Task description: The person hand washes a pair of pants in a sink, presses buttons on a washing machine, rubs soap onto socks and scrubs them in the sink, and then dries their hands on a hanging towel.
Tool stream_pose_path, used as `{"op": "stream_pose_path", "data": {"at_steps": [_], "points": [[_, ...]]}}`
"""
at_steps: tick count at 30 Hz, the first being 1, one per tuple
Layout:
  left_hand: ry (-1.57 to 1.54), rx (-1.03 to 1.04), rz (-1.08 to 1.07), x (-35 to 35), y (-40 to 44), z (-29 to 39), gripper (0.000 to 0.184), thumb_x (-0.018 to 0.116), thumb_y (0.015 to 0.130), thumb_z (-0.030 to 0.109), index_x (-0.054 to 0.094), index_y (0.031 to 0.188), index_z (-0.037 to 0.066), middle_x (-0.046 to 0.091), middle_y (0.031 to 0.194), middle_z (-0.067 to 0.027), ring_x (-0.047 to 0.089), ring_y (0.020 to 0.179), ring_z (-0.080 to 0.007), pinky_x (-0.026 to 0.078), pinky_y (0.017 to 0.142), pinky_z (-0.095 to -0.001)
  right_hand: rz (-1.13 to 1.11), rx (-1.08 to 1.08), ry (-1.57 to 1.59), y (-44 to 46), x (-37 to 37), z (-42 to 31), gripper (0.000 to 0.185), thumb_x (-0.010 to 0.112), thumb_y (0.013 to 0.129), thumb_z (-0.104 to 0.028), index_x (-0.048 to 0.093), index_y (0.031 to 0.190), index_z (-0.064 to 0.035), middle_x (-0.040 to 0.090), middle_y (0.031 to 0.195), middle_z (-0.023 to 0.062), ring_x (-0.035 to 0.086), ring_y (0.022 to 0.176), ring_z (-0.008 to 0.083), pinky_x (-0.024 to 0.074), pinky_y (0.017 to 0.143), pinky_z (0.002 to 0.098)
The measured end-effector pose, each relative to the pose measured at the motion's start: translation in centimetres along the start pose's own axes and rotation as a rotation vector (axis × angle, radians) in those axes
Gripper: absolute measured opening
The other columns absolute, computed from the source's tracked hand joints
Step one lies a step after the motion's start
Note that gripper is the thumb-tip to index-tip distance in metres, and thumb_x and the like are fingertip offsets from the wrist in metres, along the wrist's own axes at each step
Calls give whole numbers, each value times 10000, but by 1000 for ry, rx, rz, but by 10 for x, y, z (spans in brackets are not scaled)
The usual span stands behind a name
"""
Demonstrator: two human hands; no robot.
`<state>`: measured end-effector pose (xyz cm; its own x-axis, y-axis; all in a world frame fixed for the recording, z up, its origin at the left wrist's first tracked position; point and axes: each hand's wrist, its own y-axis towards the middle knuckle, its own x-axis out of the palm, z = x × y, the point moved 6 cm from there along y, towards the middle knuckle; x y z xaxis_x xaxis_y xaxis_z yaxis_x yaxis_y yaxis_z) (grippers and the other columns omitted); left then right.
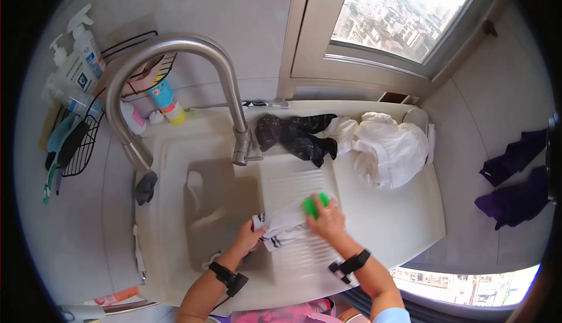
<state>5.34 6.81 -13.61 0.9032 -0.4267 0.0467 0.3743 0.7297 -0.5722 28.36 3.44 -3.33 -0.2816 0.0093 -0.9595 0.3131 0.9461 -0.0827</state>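
Note:
My left hand (249, 236) is closed on the cuff end of a white sock (285, 224) with black stripes. The sock lies over the ribbed washboard (298, 185) built into the sink. My right hand (328, 223) is closed around a bright green block (316, 205), pressed on the sock's other end. The block is blurred, so whether it is soap or a brush I cannot tell. To the left of the washboard is the basin (234, 174), with cloudy water and pale cloth pieces partly under it.
Dark patterned cloth (295, 136) and a white garment (389, 150) lie along the sink's back ledge. A tall curved faucet (175, 43) arches over the basin. Bottles (76, 71) stand on a wire rack at left. Purple cloths (512, 197) hang at right.

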Motion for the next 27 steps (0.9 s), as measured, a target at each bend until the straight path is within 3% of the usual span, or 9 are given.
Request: {"op": "stream_pose_path", "data": {"at_steps": [5, 7, 11, 14, 17, 20, 23, 26, 27], "points": [[364, 432, 456, -10, -18, 32, 363, 688, 666, 109, 514, 979, 51, 477, 1051, -150, 473, 924, -191, 397, 780, -298, 85, 194, -213, 26, -37, 85, 623, 596, 683, -315, 368, 1259, -252, 468, 974, 205, 520, 879, 349, 467, 680, 435], [597, 725, 329, 6, -53, 79, 371, 688, 635, 104, 534, 970, 66, 432, 1096, -158, 435, 990, -224, 373, 824, -322, 74, 224, -186, 38, -51, 107, 615, 590, 688, -302, 371, 1260, -244, 469, 1011, 215, 505, 917, 346, 452, 732, 431], [1028, 997, -80, 38, -79, 93, 334, 654, 625, 92, 570, 948, 91, 450, 1089, -128, 427, 1019, -298, 361, 879, -362, 178, -234, -226, 31, -68, 97, 538, 604, 667, -172, 461, 1186, -152, 459, 1146, 162, 452, 1001, 323, 344, 892, 445], [923, 1036, -83, 37, -51, 76, 205, 612, 626, 58, 602, 828, 94, 500, 1023, -100, 446, 986, -288, 393, 827, -367, -74, -953, -189, -21, -54, 37, 424, 614, 596, -124, 563, 1017, -115, 484, 1129, 111, 459, 987, 303, 357, 871, 441], [987, 1065, 70, 47, -36, 83, 156, 563, 625, 25, 591, 770, 74, 545, 897, -104, 523, 848, -244, 442, 703, -345, -71, -934, -188, -1, -15, 38, 302, 591, 549, -111, 598, 851, -104, 549, 1017, 101, 475, 964, 286, 357, 880, 426], [714, 556, 6, 26, -7, 94, 105, 530, 649, 21, 572, 744, 36, 556, 807, -115, 553, 678, -202, 453, 589, -328, -281, -588, 53, 21, -16, 35, 201, 576, 566, -110, 592, 765, -87, 588, 877, 109, 500, 918, 286, 338, 911, 424], [376, 303, -35, -2, 22, 91, 94, 518, 673, 37, 565, 749, 7, 556, 779, -139, 539, 559, -183, 453, 530, -322, -263, -244, 560, 46, 0, 63, 235, 573, 634, -130, 570, 853, -47, 589, 812, 137, 511, 839, 316, 400, 804, 401], [455, 370, 318, -9, 38, 107, 120, 526, 709, 80, 573, 801, 19, 565, 830, -144, 555, 674, -220, 457, 612, -341, 12, -179, 543, 55, -14, 61, 256, 584, 686, -168, 556, 909, -46, 572, 832, 122, 506, 855, 302, 414, 751, 367], [819, 717, 492, 3, 29, 123, 211, 558, 716, 124, 562, 910, 40, 558, 915, -139, 531, 845, -253, 431, 731, -372, 204, -255, 443, 51, -21, 52, 245, 589, 696, -176, 558, 906, -54, 564, 834, 109, 502, 865, 285, 399, 783, 355]]}}
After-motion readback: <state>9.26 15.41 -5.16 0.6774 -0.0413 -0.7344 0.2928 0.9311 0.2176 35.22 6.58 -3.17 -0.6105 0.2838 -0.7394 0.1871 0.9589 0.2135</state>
